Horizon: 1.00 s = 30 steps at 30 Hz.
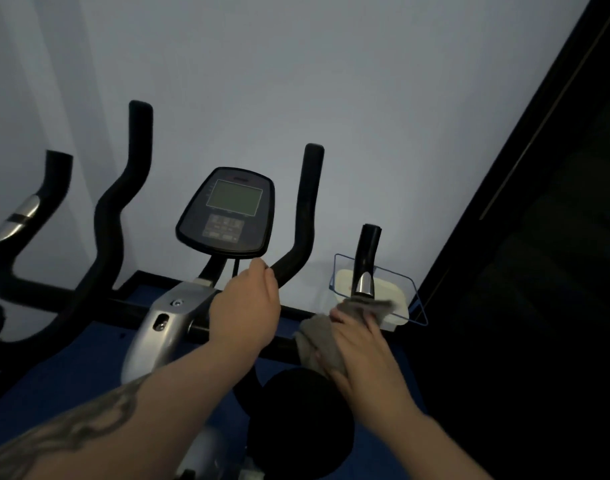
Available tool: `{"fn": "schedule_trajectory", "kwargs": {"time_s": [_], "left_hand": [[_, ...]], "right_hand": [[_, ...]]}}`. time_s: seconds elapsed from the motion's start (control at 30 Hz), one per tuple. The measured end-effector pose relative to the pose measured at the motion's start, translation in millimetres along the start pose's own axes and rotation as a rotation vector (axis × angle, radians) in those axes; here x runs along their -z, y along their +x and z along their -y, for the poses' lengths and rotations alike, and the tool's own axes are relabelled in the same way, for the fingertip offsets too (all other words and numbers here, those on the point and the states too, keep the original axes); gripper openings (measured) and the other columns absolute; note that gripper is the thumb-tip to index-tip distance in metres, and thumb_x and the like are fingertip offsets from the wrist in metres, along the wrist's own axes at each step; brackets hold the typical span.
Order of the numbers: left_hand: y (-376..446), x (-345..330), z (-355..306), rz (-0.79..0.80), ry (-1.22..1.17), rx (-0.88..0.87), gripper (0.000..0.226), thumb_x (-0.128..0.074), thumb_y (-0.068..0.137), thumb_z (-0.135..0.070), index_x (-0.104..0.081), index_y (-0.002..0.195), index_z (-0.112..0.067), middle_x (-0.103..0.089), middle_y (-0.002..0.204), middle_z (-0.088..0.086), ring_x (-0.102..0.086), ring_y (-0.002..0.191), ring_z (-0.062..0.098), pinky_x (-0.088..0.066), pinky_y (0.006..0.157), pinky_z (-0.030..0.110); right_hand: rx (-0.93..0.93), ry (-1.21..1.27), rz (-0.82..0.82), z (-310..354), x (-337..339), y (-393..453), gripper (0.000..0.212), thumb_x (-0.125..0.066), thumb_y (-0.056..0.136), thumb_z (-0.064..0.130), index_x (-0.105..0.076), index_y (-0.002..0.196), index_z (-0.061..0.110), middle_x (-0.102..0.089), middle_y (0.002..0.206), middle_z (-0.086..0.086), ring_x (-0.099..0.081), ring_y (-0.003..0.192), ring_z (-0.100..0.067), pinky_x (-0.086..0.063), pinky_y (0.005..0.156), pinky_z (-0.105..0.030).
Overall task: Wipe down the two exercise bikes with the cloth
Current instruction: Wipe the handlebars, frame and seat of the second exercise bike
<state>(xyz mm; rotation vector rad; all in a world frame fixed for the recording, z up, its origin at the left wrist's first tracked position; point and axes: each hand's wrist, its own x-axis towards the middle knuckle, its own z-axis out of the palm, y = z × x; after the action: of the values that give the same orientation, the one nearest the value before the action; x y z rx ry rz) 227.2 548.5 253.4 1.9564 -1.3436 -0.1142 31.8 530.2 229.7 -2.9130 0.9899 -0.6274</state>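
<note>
On the right handlebar [296, 261] I curl my left hand [244, 306], fingers gripping it; my right hand [357, 341] fingers clutch the grey cloth [317, 337] against the bar.

The single head-worn view looks forward and steeply down from close above the nearer exercise bike [178, 317], its console [226, 213] near the middle of the frame against the pale wall [365, 98], with both forearms reaching in from the bottom edge and a second bike [22, 237] at the left edge.
</note>
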Motion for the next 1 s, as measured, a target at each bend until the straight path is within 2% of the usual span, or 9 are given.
{"fn": "schedule_trajectory", "kwargs": {"time_s": [0.07, 0.17, 0.37, 0.47, 0.7, 0.8, 0.87, 0.93, 1.0], "left_hand": [[-2.5, 4.1, -3.5, 0.005, -0.009, 0.035, 0.027, -0.026, 0.101, -0.03, -0.044, 0.087, -0.016, -0.055, 0.076, 0.003, -0.056, 0.071, 0.024, -0.048, 0.063, 0.043], [-4.5, 7.9, -3.9, -0.041, -0.009, 0.097, 0.027, -0.031, 0.102, -0.03, -0.048, 0.09, -0.013, -0.059, 0.083, 0.005, -0.056, 0.077, 0.025, -0.048, 0.069, 0.044], [-3.6, 5.8, -1.3, 0.038, 0.239, 0.009, 0.01, -0.034, 0.1, -0.016, -0.037, 0.091, -0.019, -0.053, 0.094, 0.001, -0.051, 0.077, 0.016, -0.045, 0.063, 0.033], [-0.9, 5.9, -0.2, 0.056, 0.266, -0.015, 0.004, -0.039, 0.099, -0.013, -0.043, 0.1, -0.014, -0.05, 0.097, 0.003, -0.054, 0.081, 0.018, -0.05, 0.066, 0.035], [-1.0, 5.2, 2.8, 0.083, 0.304, -0.073, 0.013, -0.044, 0.097, -0.008, -0.043, 0.109, -0.008, -0.051, 0.104, 0.008, -0.045, 0.079, 0.017, -0.044, 0.064, 0.033], [0.6, 8.3, 1.4, 0.101, 0.313, -0.07, 0.014, -0.038, 0.098, -0.008, -0.044, 0.111, -0.006, -0.052, 0.106, 0.011, -0.051, 0.084, 0.021, -0.042, 0.065, 0.034], [-0.4, 7.6, 0.8, 0.107, 0.358, -0.086, 0.016, -0.039, 0.099, -0.009, -0.044, 0.113, -0.006, -0.052, 0.108, 0.011, -0.054, 0.089, 0.024, -0.04, 0.066, 0.033], [-1.3, 6.8, 1.1, 0.099, 0.362, -0.088, 0.014, -0.04, 0.098, -0.009, -0.044, 0.112, -0.006, -0.052, 0.108, 0.011, -0.052, 0.086, 0.021, -0.038, 0.064, 0.031], [-0.8, 7.1, 0.2, 0.097, 0.391, -0.085, 0.013, -0.042, 0.098, -0.009, -0.043, 0.111, -0.008, -0.053, 0.108, 0.009, -0.044, 0.078, 0.016, -0.036, 0.063, 0.03]], "right_hand": [[0.031, -0.091, 0.219, 11.0, 12.8, 29.6, 0.034, -0.031, 0.103, 0.042, -0.056, 0.112, 0.02, -0.067, 0.101, 0.003, -0.06, 0.098, -0.015, -0.041, 0.098, -0.039], [0.014, 0.118, 0.514, 25.7, 18.2, 62.1, 0.038, -0.026, 0.105, 0.04, -0.042, 0.133, 0.02, -0.065, 0.105, -0.008, -0.062, 0.091, -0.026, -0.049, 0.084, -0.039], [0.079, 0.284, 0.748, 10.8, 21.0, 72.7, 0.037, -0.031, 0.103, 0.046, -0.041, 0.13, 0.022, -0.064, 0.106, -0.004, -0.06, 0.091, -0.019, -0.048, 0.091, -0.039], [0.065, 0.494, 0.755, 22.9, 13.4, 84.1, 0.027, -0.034, 0.105, 0.032, -0.046, 0.126, 0.018, -0.06, 0.095, 0.003, -0.055, 0.082, -0.01, -0.047, 0.088, -0.035], [0.181, 0.068, 0.924, -4.6, 37.9, 84.9, 0.032, -0.037, 0.101, 0.049, -0.045, 0.114, 0.021, -0.057, 0.095, 0.002, -0.056, 0.085, -0.015, -0.042, 0.074, -0.026], [0.131, 0.467, 0.898, 22.2, 23.5, 92.7, 0.013, -0.043, 0.103, 0.025, -0.049, 0.091, 0.027, -0.055, 0.081, 0.006, -0.05, 0.072, -0.009, -0.041, 0.077, -0.031], [0.079, 0.615, 0.836, 23.7, 17.1, 83.1, 0.006, -0.046, 0.102, 0.025, -0.05, 0.102, 0.028, -0.058, 0.084, 0.006, -0.051, 0.074, -0.009, -0.042, 0.08, -0.032], [0.136, 0.412, 0.79, 8.7, 26.1, 71.0, 0.022, -0.048, 0.1, 0.039, -0.045, 0.118, 0.028, -0.061, 0.101, 0.004, -0.056, 0.09, -0.012, -0.045, 0.086, -0.032], [0.234, 0.22, 0.783, -10.5, 37.7, 61.2, 0.015, -0.048, 0.098, 0.043, -0.043, 0.104, 0.031, -0.055, 0.097, 0.011, -0.055, 0.091, -0.011, -0.044, 0.081, -0.029]]}}
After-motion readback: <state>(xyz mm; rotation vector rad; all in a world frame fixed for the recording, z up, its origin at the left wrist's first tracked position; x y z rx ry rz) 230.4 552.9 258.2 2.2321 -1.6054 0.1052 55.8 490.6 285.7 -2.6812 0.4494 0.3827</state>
